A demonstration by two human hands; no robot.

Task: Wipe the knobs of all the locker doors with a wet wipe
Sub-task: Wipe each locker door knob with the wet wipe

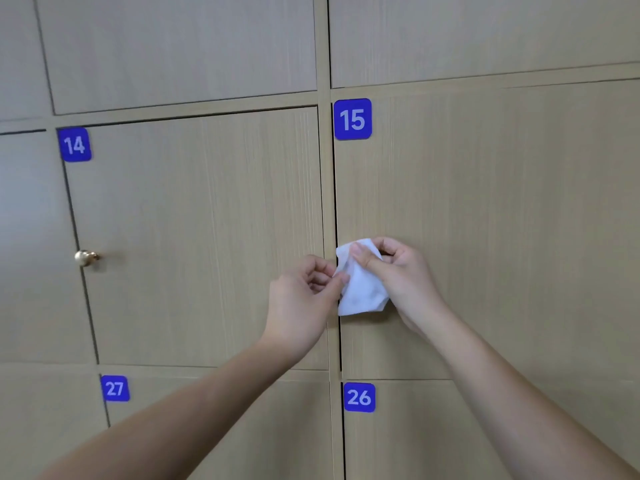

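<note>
Wet wipe (360, 282) at left edge of door 15 (485, 220), midway up; right hand (398, 271) grips it there, left hand (304, 299) pinches its side. Door 14 knob (86, 258) well apart, uncovered

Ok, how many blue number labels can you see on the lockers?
4: label 14 upper left, label 15 upper right, label 27 lower left, label 26 lower right. Others may lie outside the frame.

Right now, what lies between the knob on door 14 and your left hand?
Only bare door 14 panel; nothing sits between the knob and the left hand in the head view.
</note>
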